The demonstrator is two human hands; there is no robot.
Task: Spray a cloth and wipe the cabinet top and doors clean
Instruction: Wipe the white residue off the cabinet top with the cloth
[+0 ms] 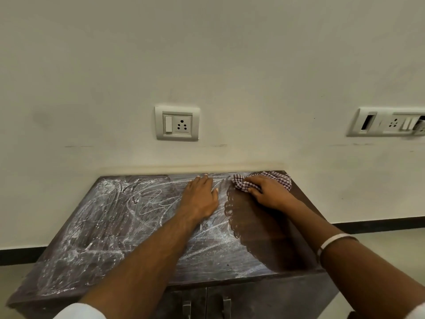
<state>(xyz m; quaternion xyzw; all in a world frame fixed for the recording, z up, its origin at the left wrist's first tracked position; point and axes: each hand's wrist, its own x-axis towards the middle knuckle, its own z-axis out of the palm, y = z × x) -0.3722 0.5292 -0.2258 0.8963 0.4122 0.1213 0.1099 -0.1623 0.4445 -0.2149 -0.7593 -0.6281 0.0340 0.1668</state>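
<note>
Two forearms are reaching from the bottom edge of the view over the cabinet top (pixel 110 226), a dark slab standing against a pale wall; beneath its front edge, the cabinet doors (pixel 207 302) with their two metal handles (pixel 226 306) are showing only as a narrow strip, not yet being wiped by either hand.

Left portion: white chalky scribbles (pixel 103 215) are covering the surface from the left edge to about the middle, marking the area that, by judgement, is awaiting the wipe.

Centre: the left hand (pixel 201 196) is lying palm-down on the smeared top, fingers straight and together, gripping nothing. It is probably bracing the body during the long reach to the back edge.

Right of centre: the scribbles are giving way along a scalloped border to a dark, clean-looking band (pixel 259 226), suggesting that wiping is proceeding from the right side leftward.

Right: the right hand (pixel 269 192), with a pale bangle (pixel 334 241) on its wrist, is pressing a bunched checked cloth (pixel 276 180) against the far right corner of the top, fingers curled over the wad so that it is staying compact under pressure. Whether the cloth is damp cannot be told, and no spray bottle is appearing in view.

Background: a switch-and-socket plate (pixel 177 122) is sitting on the wall above the cabinet, and a second plate (pixel 388 122) farther right.
</note>
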